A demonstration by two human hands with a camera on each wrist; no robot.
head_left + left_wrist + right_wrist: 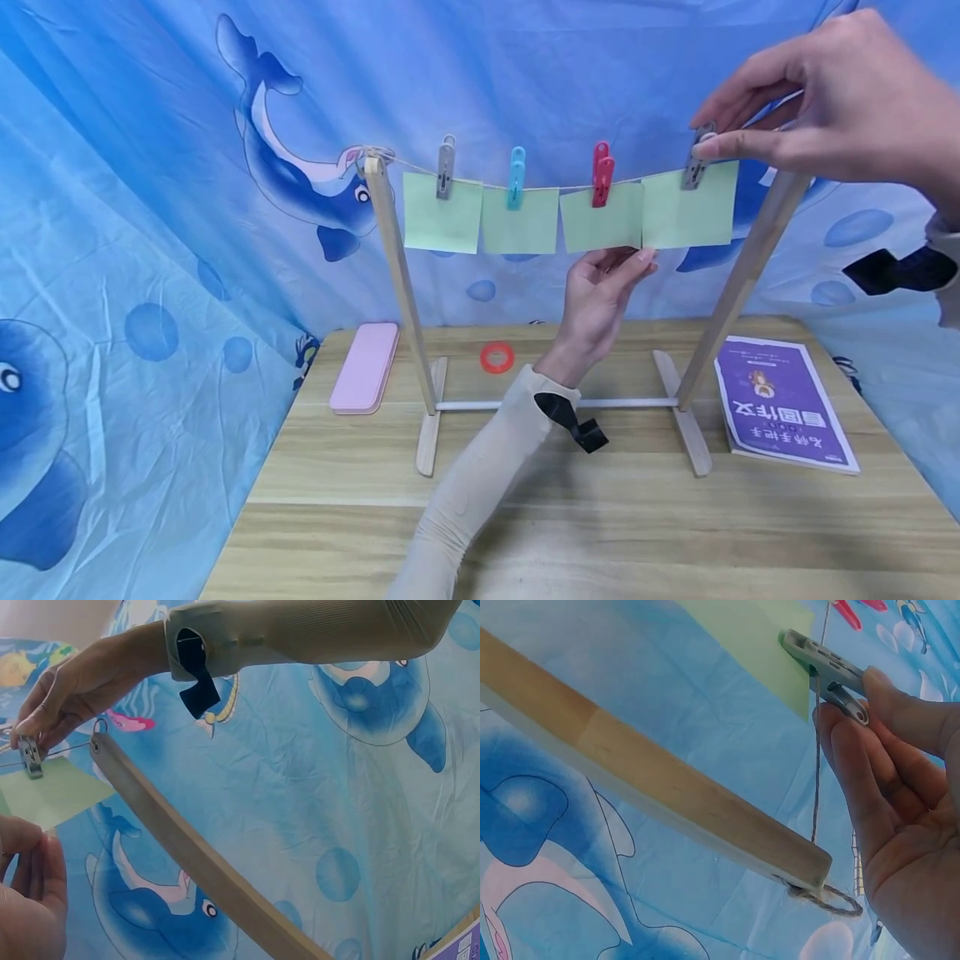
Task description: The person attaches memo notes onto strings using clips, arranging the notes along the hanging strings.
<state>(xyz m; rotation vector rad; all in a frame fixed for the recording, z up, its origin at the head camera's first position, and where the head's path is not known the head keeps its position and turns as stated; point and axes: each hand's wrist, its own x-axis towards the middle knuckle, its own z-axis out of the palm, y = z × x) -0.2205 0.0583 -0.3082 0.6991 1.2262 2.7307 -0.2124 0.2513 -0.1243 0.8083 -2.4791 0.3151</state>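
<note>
Four sheets hang on a thin string [816, 780] between two wooden posts, so several light green paper squares show in a row. My right hand [862, 108] pinches a grey clothespin [694, 167] between thumb and fingers; its jaws lie over the top edge of the rightmost green paper [690, 215]. Below the row, my left hand [592, 304] pinches that paper's lower left corner. Further left, a red clothespin [602, 177], a blue clothespin [516, 178] and another grey clothespin [446, 167] each clip a paper to the string.
The wooden stand [401, 279] has feet on the table [337, 517] and a white crossbar [630, 403]. A pink case [365, 368] lies left, a red tape ring [497, 357] behind the crossbar, and a purple book [783, 404] right. A blue curtain [562, 75] hangs behind.
</note>
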